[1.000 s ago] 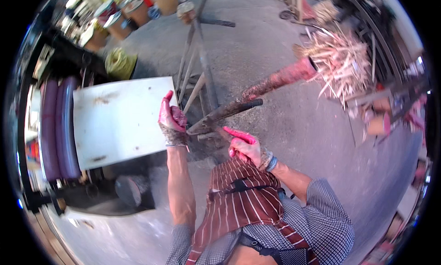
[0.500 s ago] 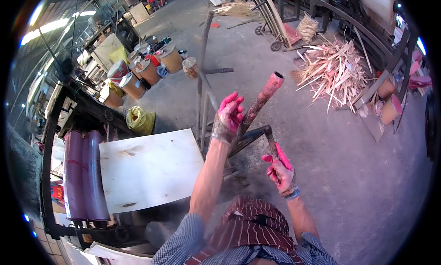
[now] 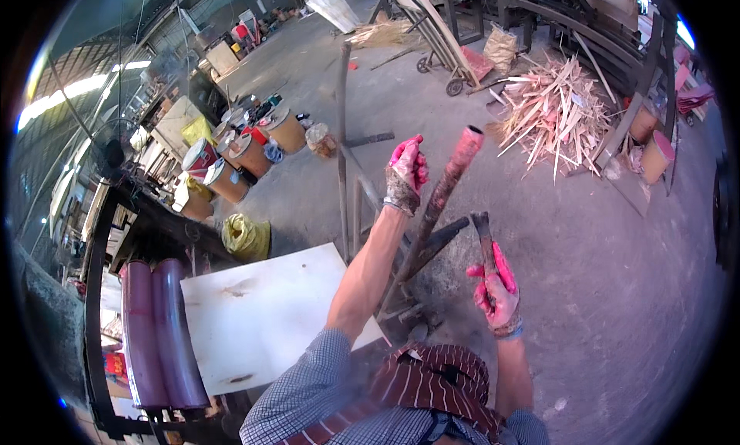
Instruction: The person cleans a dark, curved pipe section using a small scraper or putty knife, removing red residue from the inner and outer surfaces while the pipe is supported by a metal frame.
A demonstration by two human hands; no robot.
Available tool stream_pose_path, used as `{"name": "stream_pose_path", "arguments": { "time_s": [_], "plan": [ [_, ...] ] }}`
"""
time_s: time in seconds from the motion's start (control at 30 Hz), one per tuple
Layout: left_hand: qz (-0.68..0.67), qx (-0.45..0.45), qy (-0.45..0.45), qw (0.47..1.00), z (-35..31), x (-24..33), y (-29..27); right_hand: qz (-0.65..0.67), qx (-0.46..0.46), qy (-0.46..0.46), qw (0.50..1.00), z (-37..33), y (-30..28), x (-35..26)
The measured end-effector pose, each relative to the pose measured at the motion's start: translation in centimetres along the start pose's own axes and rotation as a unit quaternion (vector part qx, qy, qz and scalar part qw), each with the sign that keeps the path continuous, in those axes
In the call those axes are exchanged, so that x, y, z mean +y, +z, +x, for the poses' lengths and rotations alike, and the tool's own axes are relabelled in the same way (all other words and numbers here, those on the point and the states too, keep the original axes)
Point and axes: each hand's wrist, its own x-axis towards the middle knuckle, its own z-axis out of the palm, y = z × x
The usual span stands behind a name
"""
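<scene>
My left hand [image 3: 407,172], in a pink-stained, dirty glove, is raised with its fingers curled in; nothing shows in it. Just right of it a tilted pipe [image 3: 445,191] rises, dark below and pink-smeared at its hollow top. Lower right, my right hand [image 3: 497,297], also in a pink-stained glove, grips a dark flat-ended brush [image 3: 486,241] pointing up and away from me. The brush end is apart from the dark metal bar [image 3: 443,238] to its left. Left of my left forearm lies a stained white board [image 3: 266,314] beside two purple rollers [image 3: 166,333].
A yellow sack [image 3: 247,237] stands beyond the board. Several drums [image 3: 247,154] are grouped farther back on the left. A heap of split wood strips [image 3: 559,117] lies at the far right, near a wheeled cart [image 3: 439,36]. Upright metal bars [image 3: 342,137] stand ahead.
My left hand has shifted right, its fingers more tightly curled. My right hand has moved right with the brush, whose end now shows apart from the metal bar. The view has shifted.
</scene>
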Motion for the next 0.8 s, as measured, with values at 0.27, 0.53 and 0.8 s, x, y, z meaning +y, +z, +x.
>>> {"name": "stream_pose_path", "arguments": {
  "time_s": [0.27,0.53,0.8],
  "plan": [
    [0.135,0.038,0.050,0.989,8.2,7.8,-7.4,-0.043,-0.038,-0.014,0.998,4.0,9.7,3.3],
    [0.076,0.098,-0.051,0.991,-2.3,-4.2,-19.5,0.028,-0.050,-0.042,0.997,24.9,25.1,5.4],
    [0.055,0.275,-0.233,0.931,-17.6,-4.8,-28.0,0.042,-0.045,-0.054,0.997,43.4,26.7,7.5]
  ]
}}
